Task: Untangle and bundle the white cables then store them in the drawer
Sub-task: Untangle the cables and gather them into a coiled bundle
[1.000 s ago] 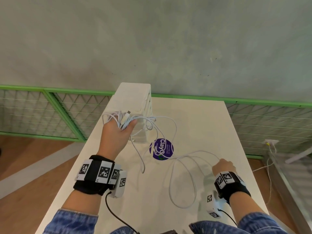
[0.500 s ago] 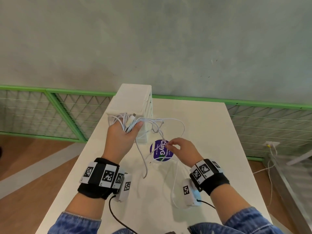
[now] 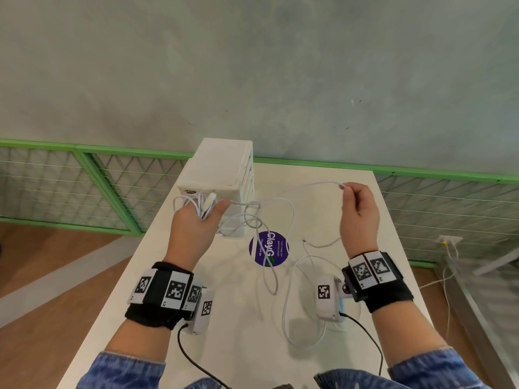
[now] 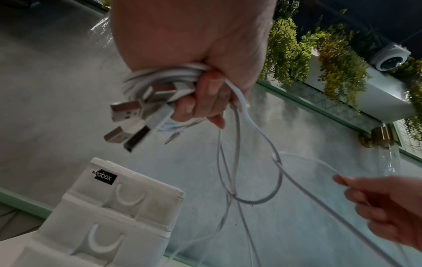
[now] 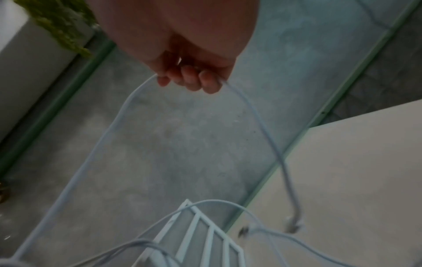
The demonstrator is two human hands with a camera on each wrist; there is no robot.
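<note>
My left hand (image 3: 200, 217) (image 4: 205, 94) grips a coiled bundle of white cables (image 4: 160, 79) with several USB plugs (image 4: 128, 112) sticking out, held up in front of the white drawer unit (image 3: 222, 169) (image 4: 118, 207). My right hand (image 3: 355, 200) (image 5: 191, 75) is raised to the right and pinches one white cable strand (image 3: 309, 185) (image 5: 95, 153) that runs back to the left hand. Loose loops of cable (image 3: 292, 299) hang down and lie on the white table (image 3: 337, 220). The unit's drawers look closed.
A round purple sticker (image 3: 268, 249) is on the table between my hands. The table ends against a grey wall (image 3: 280, 66) with green mesh railings (image 3: 84, 186) on both sides. A wall socket with a plugged wire (image 3: 446, 242) is at the right.
My right hand went from the table's right side to the middle, took a strand, then lifted it up and to the right. The left hand stayed by the drawer unit, holding the bundle.
</note>
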